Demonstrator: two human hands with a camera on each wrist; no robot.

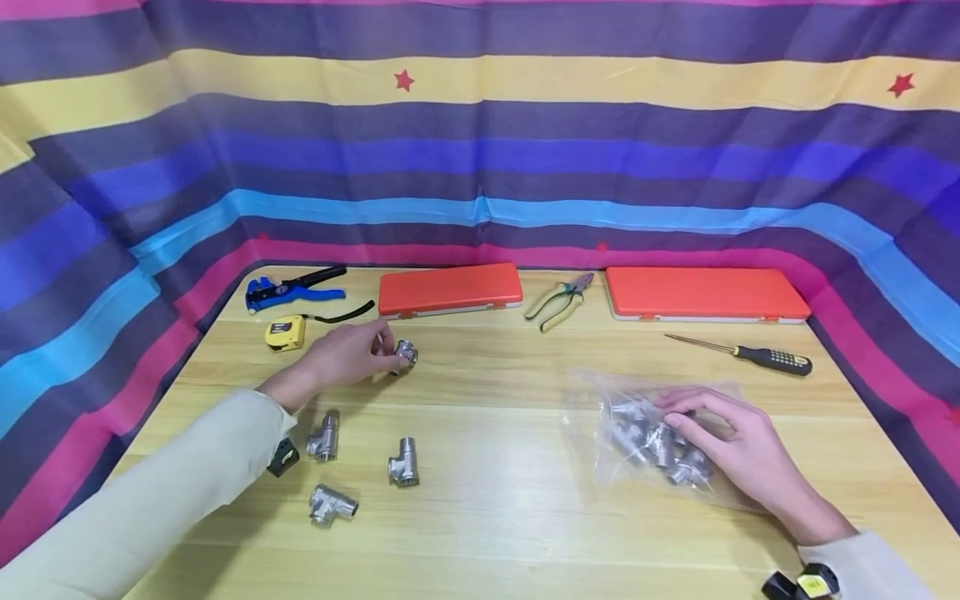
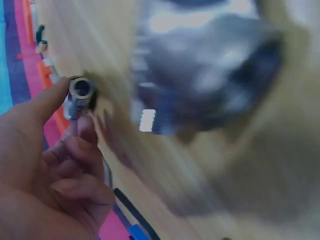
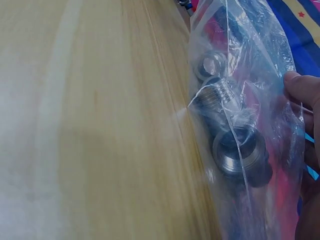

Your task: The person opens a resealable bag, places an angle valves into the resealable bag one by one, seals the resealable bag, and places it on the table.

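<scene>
My left hand [image 1: 352, 354] pinches a metal pipe tee [image 1: 406, 353] between thumb and forefinger, at the tabletop in front of a red case. The left wrist view shows the round open end of this pipe tee [image 2: 81, 89] by the fingertips. Three more tees lie nearer me: one pipe tee [image 1: 324, 436] beside my left wrist, another pipe tee [image 1: 405, 462] to its right, and a third pipe tee [image 1: 331, 505] in front. On the right, my right hand [image 1: 738, 446] holds a clear plastic bag [image 1: 592, 417] with several metal fittings [image 3: 239, 152] inside.
Along the back lie a blue wire stripper [image 1: 292, 290], a yellow tape measure [image 1: 285, 332], a smaller red case [image 1: 450, 288], pliers [image 1: 561, 302] and a larger red case [image 1: 705, 292]. A screwdriver [image 1: 772, 358] is at the right. Striped cloth [image 1: 480, 158] borders the wooden table [image 1: 495, 525].
</scene>
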